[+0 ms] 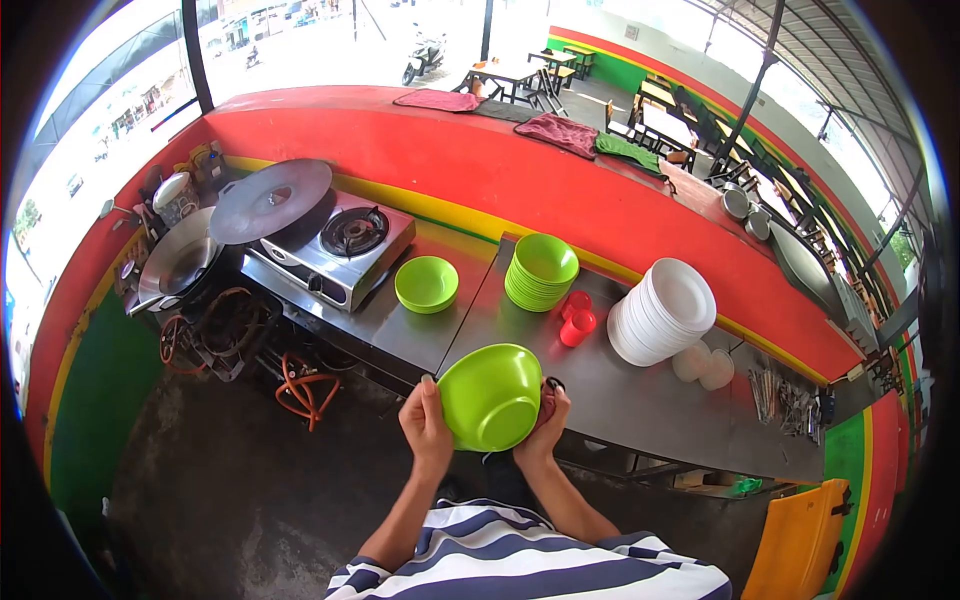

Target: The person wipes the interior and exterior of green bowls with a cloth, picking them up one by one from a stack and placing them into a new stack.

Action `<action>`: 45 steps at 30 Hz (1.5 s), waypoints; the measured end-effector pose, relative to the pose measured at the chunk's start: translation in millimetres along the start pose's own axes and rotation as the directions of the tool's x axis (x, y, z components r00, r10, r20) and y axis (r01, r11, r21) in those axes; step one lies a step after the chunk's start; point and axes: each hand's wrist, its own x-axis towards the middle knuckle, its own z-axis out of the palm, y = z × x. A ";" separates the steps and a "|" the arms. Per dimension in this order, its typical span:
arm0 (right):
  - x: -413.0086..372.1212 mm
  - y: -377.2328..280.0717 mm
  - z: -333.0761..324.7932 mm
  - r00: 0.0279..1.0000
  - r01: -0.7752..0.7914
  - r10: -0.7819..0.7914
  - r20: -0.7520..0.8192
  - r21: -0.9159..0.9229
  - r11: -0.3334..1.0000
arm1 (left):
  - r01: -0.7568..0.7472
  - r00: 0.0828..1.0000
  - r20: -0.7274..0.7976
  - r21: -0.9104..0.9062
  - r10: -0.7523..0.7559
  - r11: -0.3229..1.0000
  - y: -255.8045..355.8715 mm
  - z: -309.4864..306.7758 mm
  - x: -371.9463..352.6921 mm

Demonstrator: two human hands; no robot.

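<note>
Between my two hands a green bowl (490, 395) is tilted, its underside and foot ring turned toward me. My left hand (428, 428) grips its left side, thumb up along the outer wall. On the other side my right hand (545, 430) is closed around a dark red cloth (546, 408) pressed against the bowl; some of its fingers are hidden. Beyond, a stack of green bowls (541, 280) stands on the steel counter (470, 345). Left of that stack sits a shorter green bowl or small pile (427, 284).
Two red cups (577, 326) and a tall stack of white plates (655, 315) stand to the right, with cutlery (790, 400) farther along. A gas stove (345, 245), a large lid (270, 200) and a wok (180, 260) are at left. A red wall (420, 150) runs behind.
</note>
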 end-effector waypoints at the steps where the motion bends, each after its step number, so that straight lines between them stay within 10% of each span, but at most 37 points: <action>1: -10.2 -7.7 10.4 0.996 -0.084 0.084 0.029 0.006 0.996 | -0.056 0.994 -0.095 0.030 0.059 0.998 -11.5 6.2 -6.1; 8: -3.2 10.4 -10.8 0.972 -0.219 0.230 -0.056 0.147 0.964 | -0.118 0.956 -0.279 -0.092 0.088 0.989 -63.2 35.6 -49.9; 11: 18.1 0.4 -19.1 0.967 -0.252 0.254 -0.034 0.045 0.967 | -0.063 0.997 -0.039 0.136 0.069 0.989 -69.2 20.4 -45.4; 14: 37.1 -13.5 -14.7 0.961 -0.278 0.275 -0.035 -0.102 0.955 | 0.303 0.946 0.185 -0.202 -0.268 0.931 -61.3 -1.3 -8.2; 17: 60.9 -6.2 -49.1 0.975 -0.180 0.211 0.070 -0.307 0.934 | 0.419 0.858 0.304 0.053 -0.415 0.906 -38.7 -1.7 20.7; 24: 62.1 -28.0 1.3 0.872 0.287 0.050 0.488 -0.590 0.755 | 0.312 0.803 0.336 0.467 -0.493 0.827 -59.6 12.3 37.8; 28: 74.7 -60.6 37.4 0.420 0.887 0.052 0.906 -0.422 0.187 | 0.156 0.823 0.405 0.511 -0.397 0.845 -80.2 35.4 46.7; 32: 136.7 -52.6 18.9 0.550 0.692 -0.023 0.835 -0.440 0.572 | 0.024 0.849 0.419 0.578 -0.321 0.816 -68.4 75.7 73.9; 36: 188.5 -41.8 12.6 0.925 0.083 0.034 0.378 -0.289 0.954 | 0.050 0.920 0.312 0.505 -0.236 0.862 -55.8 117.8 101.7; 40: 206.5 -34.7 22.1 0.951 -0.272 0.274 0.143 -0.037 0.962 | -0.078 0.990 0.141 0.448 0.016 0.891 -80.9 132.9 107.4; 45: 235.4 -48.7 34.9 0.834 -0.486 0.496 0.241 -0.104 0.868 | -0.270 0.952 -0.019 0.413 0.305 0.870 -103.9 144.6 99.1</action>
